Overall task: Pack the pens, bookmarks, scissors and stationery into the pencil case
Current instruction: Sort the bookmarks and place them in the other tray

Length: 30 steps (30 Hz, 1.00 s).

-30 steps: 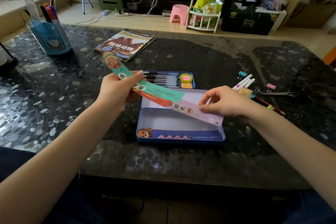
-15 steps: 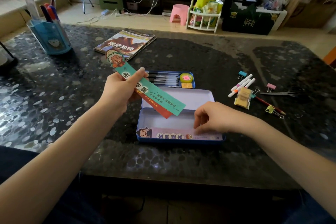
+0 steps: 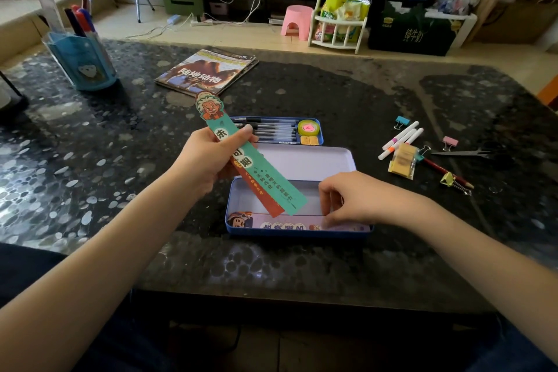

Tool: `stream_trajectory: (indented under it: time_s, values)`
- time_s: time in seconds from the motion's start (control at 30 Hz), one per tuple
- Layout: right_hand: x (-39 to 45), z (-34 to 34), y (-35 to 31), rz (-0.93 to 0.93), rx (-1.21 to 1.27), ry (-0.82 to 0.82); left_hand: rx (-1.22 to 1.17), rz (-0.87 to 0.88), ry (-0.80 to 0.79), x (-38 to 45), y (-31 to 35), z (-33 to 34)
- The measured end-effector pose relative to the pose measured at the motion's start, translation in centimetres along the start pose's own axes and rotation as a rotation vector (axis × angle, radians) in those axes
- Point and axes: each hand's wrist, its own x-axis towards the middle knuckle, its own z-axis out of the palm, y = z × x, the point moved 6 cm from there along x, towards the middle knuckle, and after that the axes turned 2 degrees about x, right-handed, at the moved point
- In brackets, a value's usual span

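Left hand (image 3: pixel 211 157) closed around two overlapping bookmarks, a teal bookmark (image 3: pixel 262 173) on top and a red bookmark (image 3: pixel 256 190) beneath, held slanting above the open pencil case (image 3: pixel 297 232) with lower ends hanging over its base. Right hand (image 3: pixel 359 199) reaching into the case base, fingers curled down with tips pressed on a pale pink bookmark (image 3: pixel 290 225) lying flat along the near wall; grasped or merely touched, impossible to tell. Just beyond the case, touching its raised lid, an inner tray (image 3: pixel 321 130) loaded with black pens (image 3: pixel 271 130), a roll of tape (image 3: pixel 308 127) and small erasers. Well to the right on the dark table (image 3: pixel 362 93): white markers (image 3: pixel 401 139), binder clips, a packet of sticky notes (image 3: pixel 403 160), a red pencil (image 3: pixel 444 172) and scissors (image 3: pixel 462 153), all outside the case.
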Motion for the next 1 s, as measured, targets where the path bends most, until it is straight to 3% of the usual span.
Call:
stream_trajectory:
  time_s: [0.3,0.5,0.7,0.87,1.0]
  values:
    - [-0.7,-1.2,-0.1,-0.043,0.005,-0.057,0.026,-0.002,-0.037,0.2,-0.2,0.2]
    - [-1.1,-1.3,1.1,0.040,-0.217,-0.113,0.035,-0.016,-0.044,-0.1,-0.2,0.5]
    - [-0.8,-0.9,1.3,0.058,-0.155,-0.154,0.031,-0.020,-0.042,-0.3,-0.1,0.6]
    - [-1.2,-1.4,-1.8,-0.173,-0.071,0.007,0.039,-0.019,-0.040,-0.3,-0.1,0.7]
    - [-0.9,1.5,-3.9,-0.273,-0.243,-0.059,0.062,-0.021,-0.053,-0.5,-0.4,1.0]
